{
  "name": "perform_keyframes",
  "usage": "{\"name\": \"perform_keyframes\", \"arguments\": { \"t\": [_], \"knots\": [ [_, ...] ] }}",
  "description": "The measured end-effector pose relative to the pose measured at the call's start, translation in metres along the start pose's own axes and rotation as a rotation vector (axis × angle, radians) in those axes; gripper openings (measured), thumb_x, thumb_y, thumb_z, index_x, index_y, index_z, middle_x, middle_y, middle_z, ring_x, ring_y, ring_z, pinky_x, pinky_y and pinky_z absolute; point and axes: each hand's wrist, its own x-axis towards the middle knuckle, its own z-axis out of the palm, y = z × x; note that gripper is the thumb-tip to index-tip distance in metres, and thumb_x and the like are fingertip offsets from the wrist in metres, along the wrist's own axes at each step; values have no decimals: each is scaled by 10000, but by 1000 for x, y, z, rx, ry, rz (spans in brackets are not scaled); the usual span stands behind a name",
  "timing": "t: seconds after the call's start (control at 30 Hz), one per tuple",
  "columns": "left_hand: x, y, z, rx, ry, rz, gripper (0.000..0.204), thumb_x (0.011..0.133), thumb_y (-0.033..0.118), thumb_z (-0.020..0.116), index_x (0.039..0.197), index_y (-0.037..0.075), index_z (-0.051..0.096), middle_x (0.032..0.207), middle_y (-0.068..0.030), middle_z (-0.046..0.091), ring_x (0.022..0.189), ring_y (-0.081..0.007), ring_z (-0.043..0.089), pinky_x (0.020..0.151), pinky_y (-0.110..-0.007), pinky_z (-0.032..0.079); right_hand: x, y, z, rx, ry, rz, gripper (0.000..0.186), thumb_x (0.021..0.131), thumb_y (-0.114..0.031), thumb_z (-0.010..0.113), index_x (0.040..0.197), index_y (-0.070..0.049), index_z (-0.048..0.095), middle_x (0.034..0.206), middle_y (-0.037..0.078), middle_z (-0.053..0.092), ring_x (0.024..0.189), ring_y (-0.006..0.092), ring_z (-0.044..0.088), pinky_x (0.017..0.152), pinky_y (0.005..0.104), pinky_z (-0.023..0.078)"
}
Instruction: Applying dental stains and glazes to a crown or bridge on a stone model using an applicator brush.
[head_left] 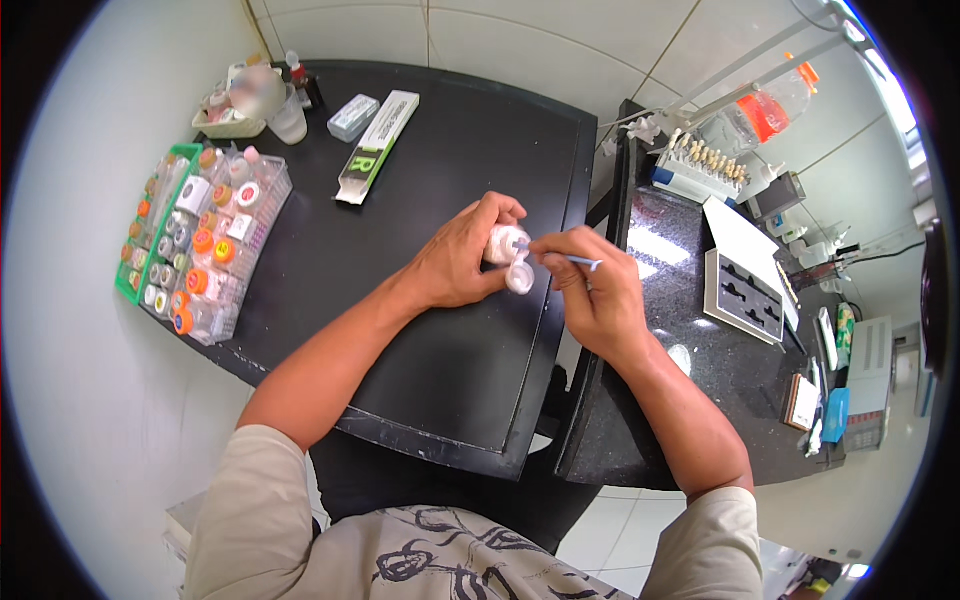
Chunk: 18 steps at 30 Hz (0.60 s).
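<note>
Over the black bench (430, 375), my left hand (462, 252) grips a white jar (502, 248), lid (519, 278) open, while my right hand (602, 292) pinches a pale-blue stick (577, 260) at the jar's mouth.

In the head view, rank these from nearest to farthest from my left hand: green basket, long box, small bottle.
From the left hand:
1. Small bottle, in its grip.
2. Long box, ahead and leftward.
3. Green basket, far out to the left.
</note>
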Motion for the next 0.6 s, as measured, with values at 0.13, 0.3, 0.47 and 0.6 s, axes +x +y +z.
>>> {"name": "perform_keyframes", "arguments": {
  "t": [0.13,0.3,0.47,0.6],
  "knots": [
    [-2,-3,2,-94,-33,-155,674,803,176,913,1240,72,410,1085,-144,688,1012,-320,721,889,-420,576,1,-2,0,-13,14,-16,78,981,-4,692,1045,-23,732,873,119,697,694,283,690,611,369,522],
    [-5,-7,8,-110,18,0,618,869,70,869,1238,75,374,1222,-162,632,1009,-279,694,878,-405,576,-1,0,-2,-3,-66,-19,79,986,-35,700,1061,-54,713,917,120,708,739,325,719,640,397,554],
    [-1,-8,4,5,33,115,631,840,11,848,1336,62,462,1351,-178,550,1127,-308,655,934,-397,560,-3,3,-3,-2,-20,-53,73,989,-55,704,1060,-58,689,933,103,705,747,342,713,613,423,542],
    [1,-4,1,7,14,139,610,820,-46,788,1377,48,556,1363,-160,545,1198,-326,634,969,-407,552,-3,8,2,-4,-25,-22,64,989,-54,704,1050,-59,686,922,98,700,738,345,705,603,425,534]
  ]
}}
